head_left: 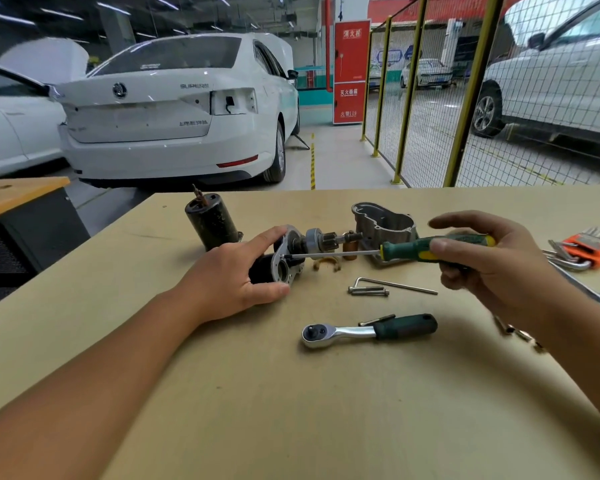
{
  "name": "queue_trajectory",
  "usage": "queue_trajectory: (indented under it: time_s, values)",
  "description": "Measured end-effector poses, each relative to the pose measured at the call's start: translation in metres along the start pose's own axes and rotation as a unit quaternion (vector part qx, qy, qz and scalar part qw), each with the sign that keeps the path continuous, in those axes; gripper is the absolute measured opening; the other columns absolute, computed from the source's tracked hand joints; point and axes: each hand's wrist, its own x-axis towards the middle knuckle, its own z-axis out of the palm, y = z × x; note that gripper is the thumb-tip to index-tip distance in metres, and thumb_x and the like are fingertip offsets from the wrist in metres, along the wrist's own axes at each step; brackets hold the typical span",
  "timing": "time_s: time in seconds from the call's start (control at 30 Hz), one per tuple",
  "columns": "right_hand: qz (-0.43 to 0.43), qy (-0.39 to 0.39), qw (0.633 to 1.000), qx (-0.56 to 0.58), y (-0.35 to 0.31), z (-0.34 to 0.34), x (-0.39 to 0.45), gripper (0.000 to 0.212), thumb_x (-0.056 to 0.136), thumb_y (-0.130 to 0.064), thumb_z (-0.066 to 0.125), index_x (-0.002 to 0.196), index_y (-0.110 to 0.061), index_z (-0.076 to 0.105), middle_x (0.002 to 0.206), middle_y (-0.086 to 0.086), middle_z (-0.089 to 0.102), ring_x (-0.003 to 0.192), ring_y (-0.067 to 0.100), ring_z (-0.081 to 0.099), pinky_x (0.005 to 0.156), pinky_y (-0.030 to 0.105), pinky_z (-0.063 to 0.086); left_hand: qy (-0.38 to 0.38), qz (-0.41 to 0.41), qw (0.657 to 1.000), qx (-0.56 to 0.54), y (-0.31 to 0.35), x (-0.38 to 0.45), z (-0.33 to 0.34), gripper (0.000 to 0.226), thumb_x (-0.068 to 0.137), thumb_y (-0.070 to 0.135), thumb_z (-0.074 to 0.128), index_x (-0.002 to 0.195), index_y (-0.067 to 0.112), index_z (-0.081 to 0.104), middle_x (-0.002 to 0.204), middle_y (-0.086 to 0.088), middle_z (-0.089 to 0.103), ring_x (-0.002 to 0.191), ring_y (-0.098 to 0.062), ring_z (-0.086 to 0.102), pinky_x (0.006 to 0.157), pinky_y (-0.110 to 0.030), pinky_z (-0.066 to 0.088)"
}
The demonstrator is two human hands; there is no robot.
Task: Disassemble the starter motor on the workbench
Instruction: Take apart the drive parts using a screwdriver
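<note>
Nearest on the counter lies a ratchet wrench. Farther left, a black cylindrical motor case stands upright. Beside it, the left hand curls round the starter motor, a black body with a silver end plate, its geared shaft pointing right, at the counter's middle. Two bolts and a hex key lie right of it. An aluminium housing sits beyond. The right hand grips a green screwdriver, tip at the plate.

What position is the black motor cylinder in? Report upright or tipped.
Upright: the black cylinder stands on end on the workbench, terminal stud pointing up.
</note>
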Motion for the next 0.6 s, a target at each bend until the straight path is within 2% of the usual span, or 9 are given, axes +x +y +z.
queue_trajectory:
  time_s: [0.07,0.13,0.2,0.27,0.3,0.37,0.47,0.53,0.6]
  values:
    - [0.012,-0.001,1.0,0.006,0.003,-0.001,0.0,0.043,0.063,-0.006,0.081,0.105,-0.011,0.076,0.099,0.018,0.064,0.068,0.025,0.061,0.063,0.034,0.059,0.002,0.0,1.0,0.006,0.0,-0.001,0.0,0.085,0.071,0.081,0.055,0.144,0.07,0.012,0.121,0.006,0.067,0.108,-0.019,0.063,0.09,-0.045,0.055]
    - [0.014,-0.004,1.0,-0.011,0.003,0.001,-0.001,0.041,0.064,-0.01,0.082,0.104,-0.013,0.076,0.104,0.019,0.066,0.072,0.027,0.065,0.065,0.034,0.06,0.004,0.001,1.0,0.016,0.001,-0.001,0.0,0.085,0.073,0.08,0.053,0.146,0.068,0.011,0.129,0.006,0.065,0.115,-0.019,0.062,0.092,-0.045,0.054]
    - [0.004,-0.004,0.998,-0.061,0.002,0.004,-0.002,0.035,0.07,-0.028,0.082,0.103,-0.019,0.077,0.098,0.02,0.069,0.068,0.029,0.065,0.06,0.036,0.058,0.011,-0.001,1.0,0.029,0.002,-0.001,0.002,0.083,0.076,0.079,0.048,0.149,0.065,0.01,0.135,0.009,0.063,0.119,-0.019,0.06,0.093,-0.046,0.053]
    - [0.005,-0.004,0.994,-0.106,0.002,0.006,-0.003,0.039,0.072,-0.049,0.076,0.103,-0.024,0.076,0.084,0.018,0.071,0.058,0.03,0.063,0.052,0.037,0.055,0.027,-0.013,0.999,0.036,0.003,0.0,0.006,0.08,0.078,0.077,0.042,0.15,0.061,0.012,0.134,0.01,0.064,0.117,-0.02,0.061,0.091,-0.046,0.054]
    - [0.006,-0.006,0.994,-0.109,0.002,0.008,-0.003,0.041,0.072,-0.054,0.075,0.102,-0.026,0.075,0.078,0.018,0.071,0.053,0.03,0.059,0.048,0.036,0.053,0.035,-0.024,0.998,0.035,0.003,0.001,0.007,0.079,0.077,0.075,0.04,0.15,0.06,0.014,0.133,0.01,0.064,0.115,-0.021,0.062,0.09,-0.046,0.054]
    - [-0.007,-0.011,0.997,-0.082,0.005,0.01,-0.003,0.042,0.068,-0.048,0.081,0.102,-0.024,0.075,0.073,0.018,0.068,0.051,0.027,0.053,0.046,0.034,0.049,0.045,-0.043,0.997,0.036,0.003,0.002,0.009,0.077,0.077,0.074,0.038,0.149,0.061,0.016,0.13,0.01,0.065,0.111,-0.023,0.063,0.087,-0.045,0.055]
    - [-0.027,-0.004,0.999,-0.027,0.007,0.01,-0.003,0.05,0.059,-0.03,0.09,0.106,-0.019,0.075,0.084,0.016,0.065,0.058,0.025,0.054,0.053,0.033,0.049,0.052,-0.045,0.996,0.062,0.002,0.002,0.009,0.073,0.08,0.078,0.035,0.148,0.062,0.016,0.12,0.012,0.067,0.102,-0.022,0.064,0.078,-0.042,0.054]
    - [-0.024,0.004,1.0,-0.001,0.008,0.009,-0.002,0.056,0.053,-0.02,0.092,0.107,-0.019,0.075,0.089,0.01,0.068,0.066,0.024,0.062,0.059,0.033,0.054,0.066,-0.031,0.993,0.096,0.003,0.002,0.009,0.066,0.084,0.082,0.029,0.147,0.062,0.016,0.103,0.012,0.068,0.089,-0.023,0.064,0.068,-0.038,0.051]
    - [-0.028,0.01,0.999,0.025,0.007,0.009,-0.002,0.057,0.053,-0.016,0.09,0.107,-0.018,0.073,0.085,0.005,0.069,0.068,0.023,0.064,0.06,0.032,0.055,0.082,-0.015,0.989,0.126,0.009,0.002,0.008,0.06,0.088,0.079,0.026,0.145,0.06,0.019,0.082,0.014,0.06,0.075,-0.022,0.059,0.058,-0.033,0.044]
